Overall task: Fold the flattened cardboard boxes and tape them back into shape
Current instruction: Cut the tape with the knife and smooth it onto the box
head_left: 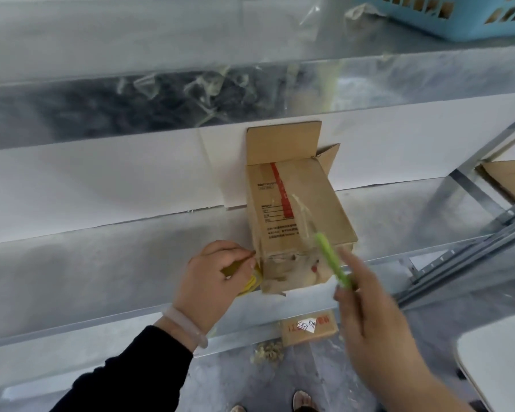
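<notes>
One cardboard box (301, 209) on your desk (101, 278), your left hand (208, 281), fingers curled round yellow tape roll (250, 283) at its corner, your right hand (369, 316), fingers pinching green tool (330, 260)

Yellow roll (252, 283) half-hidden under left hand (210, 281) — right hand (378, 319) and green cutter (332, 260) blurred.

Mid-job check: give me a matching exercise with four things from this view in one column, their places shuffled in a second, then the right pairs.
1. brown cardboard box
2. yellow tape roll
3. slim green plastic tool
4. blue plastic basket

A. held in the right hand
B. on the upper shelf, top right
C. on the grey metal shelf, far flaps open
D. held in the left hand, at the box's near left corner

Pairs: 1-C, 2-D, 3-A, 4-B
</notes>
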Motion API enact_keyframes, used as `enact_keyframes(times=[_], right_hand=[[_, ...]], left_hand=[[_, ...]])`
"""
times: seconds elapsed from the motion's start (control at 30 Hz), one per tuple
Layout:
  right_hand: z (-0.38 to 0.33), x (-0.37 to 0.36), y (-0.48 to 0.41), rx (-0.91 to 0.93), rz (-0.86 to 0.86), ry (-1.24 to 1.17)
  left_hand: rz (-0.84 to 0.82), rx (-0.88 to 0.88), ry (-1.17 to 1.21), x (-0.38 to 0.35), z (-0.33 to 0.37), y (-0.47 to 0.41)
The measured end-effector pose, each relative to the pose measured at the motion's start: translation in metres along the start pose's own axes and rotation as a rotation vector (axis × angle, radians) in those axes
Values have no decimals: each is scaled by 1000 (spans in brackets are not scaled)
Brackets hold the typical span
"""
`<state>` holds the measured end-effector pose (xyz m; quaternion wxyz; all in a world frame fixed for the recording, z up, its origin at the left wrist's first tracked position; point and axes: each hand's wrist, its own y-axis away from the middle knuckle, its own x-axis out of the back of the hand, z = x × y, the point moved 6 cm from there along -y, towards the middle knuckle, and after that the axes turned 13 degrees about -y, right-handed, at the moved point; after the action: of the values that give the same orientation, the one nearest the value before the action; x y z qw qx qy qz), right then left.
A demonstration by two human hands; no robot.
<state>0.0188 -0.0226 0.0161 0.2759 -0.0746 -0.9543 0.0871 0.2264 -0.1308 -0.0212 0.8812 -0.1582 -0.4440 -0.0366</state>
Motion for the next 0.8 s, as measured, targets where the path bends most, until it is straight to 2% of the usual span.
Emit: enact_keyframes(times=[0.1,0.17,0.47,0.8], right_hand=[[-21,-38,12,83,-281,156],[-20,-51,12,40,-346,243],[-13,-78,7,-63,-404,531],[-8,-87,5,-84,-391,597]], left_hand=[[-10,36,17,0,-2,-1],[-2,38,19,1,-1,-2],[46,27,55,4,-1,-1],[28,-30,-18,5,2,-2]])
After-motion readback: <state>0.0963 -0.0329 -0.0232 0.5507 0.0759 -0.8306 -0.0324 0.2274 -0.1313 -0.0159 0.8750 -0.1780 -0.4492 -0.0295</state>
